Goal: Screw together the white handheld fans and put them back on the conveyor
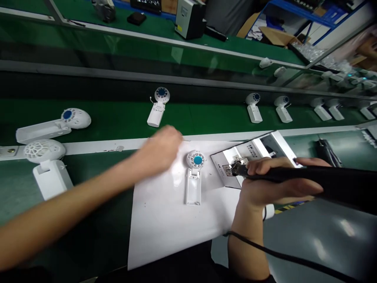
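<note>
Your L hand (160, 151) is over the far-left corner of the white sheet (165, 220), blurred; fingers look loosely curled, holding nothing visible. Can't tell if it touches the sheet.

Your R hand (273, 182) is wrapped around a black electric screwdriver (309, 179), fingers closed on the barrel. Tip sits at the small white screw feeder box (256, 151) at the sheet's far-right corner. Black cord (279, 255) trails from under the wrist toward the near-right edge of the bench.

A white handheld fan (194, 179) w/ blue hub lies flat near the sheet's centre, head toward the far edge, between both hands and touching neither.

2 fan parts (50, 145) lie at the bench's left edge. On the green conveyor belt (206, 118) beyond the sheet: more fans (158, 107) spaced in a row, running off to the right.
</note>
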### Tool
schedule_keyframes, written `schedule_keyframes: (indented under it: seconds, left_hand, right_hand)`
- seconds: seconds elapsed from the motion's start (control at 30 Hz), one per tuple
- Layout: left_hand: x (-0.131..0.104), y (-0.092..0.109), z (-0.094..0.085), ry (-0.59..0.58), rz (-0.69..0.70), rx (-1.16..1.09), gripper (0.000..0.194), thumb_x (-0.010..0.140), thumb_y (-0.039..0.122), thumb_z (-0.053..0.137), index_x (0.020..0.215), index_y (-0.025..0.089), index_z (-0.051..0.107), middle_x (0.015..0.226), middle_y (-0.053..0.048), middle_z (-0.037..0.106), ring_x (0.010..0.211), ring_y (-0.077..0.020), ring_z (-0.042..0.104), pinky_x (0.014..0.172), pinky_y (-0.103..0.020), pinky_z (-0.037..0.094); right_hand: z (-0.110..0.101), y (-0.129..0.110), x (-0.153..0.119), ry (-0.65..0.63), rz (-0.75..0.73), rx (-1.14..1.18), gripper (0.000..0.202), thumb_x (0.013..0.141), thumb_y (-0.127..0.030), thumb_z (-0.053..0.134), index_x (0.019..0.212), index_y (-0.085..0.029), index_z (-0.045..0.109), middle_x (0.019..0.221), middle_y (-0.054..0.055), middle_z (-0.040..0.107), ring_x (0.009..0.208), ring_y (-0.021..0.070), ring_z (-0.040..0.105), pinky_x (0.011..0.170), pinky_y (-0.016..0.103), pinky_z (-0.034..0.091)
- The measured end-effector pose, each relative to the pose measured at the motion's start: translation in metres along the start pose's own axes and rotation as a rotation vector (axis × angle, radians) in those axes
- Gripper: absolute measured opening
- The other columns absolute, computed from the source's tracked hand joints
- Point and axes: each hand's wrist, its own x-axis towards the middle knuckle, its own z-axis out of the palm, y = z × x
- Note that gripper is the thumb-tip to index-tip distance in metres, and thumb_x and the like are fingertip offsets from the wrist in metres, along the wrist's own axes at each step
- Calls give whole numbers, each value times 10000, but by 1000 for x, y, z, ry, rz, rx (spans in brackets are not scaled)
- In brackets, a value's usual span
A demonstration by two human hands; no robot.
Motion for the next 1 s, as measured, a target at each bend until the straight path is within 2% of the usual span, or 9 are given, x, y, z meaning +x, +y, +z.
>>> schedule_keyframes:
  seconds: [0.07,0.13,0.23,0.33,0.43,0.53,0.63,0.77,1.0]
  left_hand:
    - [11,-57,-17,-104,-133,131,350,1082,48,414,1302,15,684,1394,-213,697,1447,-338,590,1285,-529,440]
    - [19,-104,-28,-212,-140,179,307,1103,106,431,1222,13,698,1332,-184,702,1456,-352,569,1309,-548,411]
    - [23,-131,-36,-245,-139,177,266,1128,249,505,1029,97,699,1117,-134,708,1300,-335,627,1294,-544,426]
    - [17,-104,-39,-88,-237,56,252,1160,340,486,1090,159,646,1129,-127,678,1198,-321,625,1160,-503,521]
    - [-3,-39,-33,18,-301,-99,244,1175,361,472,1119,174,618,1126,-124,665,1079,-308,617,976,-465,557]
    - [-35,28,-8,-40,-67,-99,241,1187,280,468,1070,177,652,1053,-96,672,997,-283,605,999,-478,533]
    - [-65,69,26,-80,187,-56,190,1143,194,546,1008,175,679,994,-75,673,941,-265,590,1024,-458,530]
    - [-81,85,55,9,222,-106,133,1123,216,619,1043,170,714,1023,-73,714,981,-262,627,1188,-469,501]
    - [-79,88,55,18,225,-159,148,1130,290,666,1102,162,734,1072,-84,752,1075,-277,682,1272,-469,437]
  right_hand:
    - [-1,3,-2,-101,26,61,501,1011,-774,657,1113,-287,596,538,-126,530,339,131,370,356,270,370]
    - [-3,0,-5,-189,66,144,534,1016,-803,605,1154,-287,605,528,-129,520,322,133,356,339,275,370]
    - [-9,-14,-8,-238,182,254,592,1016,-840,512,1205,-293,634,519,-121,502,307,146,332,310,297,352]
    - [-17,-26,-11,-236,292,271,708,991,-940,405,1200,-317,667,519,-99,479,324,147,349,340,297,338]
    - [-20,-29,-15,-249,362,313,799,957,-1017,315,1189,-357,701,530,-89,469,346,142,356,381,294,333]
    - [-11,-28,-20,-333,386,426,795,956,-1016,354,1218,-372,741,543,-85,509,354,139,367,380,295,347]
    - [9,-29,-27,-381,400,502,744,988,-969,407,1233,-359,756,541,-83,527,345,140,368,364,305,361]
    - [47,-29,-45,-442,416,496,625,1021,-916,429,1200,-371,676,556,-101,530,319,150,372,342,313,392]
    - [84,-16,-76,-462,429,564,585,995,-872,589,1170,-314,607,547,-124,534,314,122,371,359,257,376]
